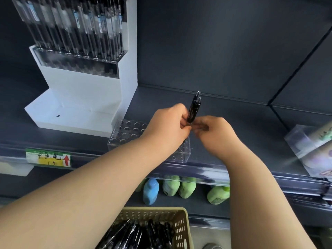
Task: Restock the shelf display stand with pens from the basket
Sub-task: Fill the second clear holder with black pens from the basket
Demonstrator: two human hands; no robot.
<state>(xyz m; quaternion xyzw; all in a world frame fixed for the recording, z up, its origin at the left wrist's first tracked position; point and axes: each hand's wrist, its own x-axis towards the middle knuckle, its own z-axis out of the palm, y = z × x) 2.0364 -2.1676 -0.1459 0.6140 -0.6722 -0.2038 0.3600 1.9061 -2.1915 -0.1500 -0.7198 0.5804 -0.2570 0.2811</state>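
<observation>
My left hand [170,121] grips a small bundle of black pens [195,106] that points up and away, above the shelf. My right hand [213,128] pinches at the lower end of the same bundle, its fingertips meeting the left hand's. Under my left wrist stands a clear acrylic tray with round holes [125,133], its holes bare where visible. The white display stand [86,87] rises at the left, its upper tier full of several upright pens [75,24]. A beige perforated basket [179,227] at the bottom holds several black pens.
The dark shelf [233,123] runs to the right, where clear-wrapped packets [314,146] lie at its end. A green and yellow price label [48,157] sits on the shelf's front rail. Green and blue bottles [179,187] stand on the shelf below.
</observation>
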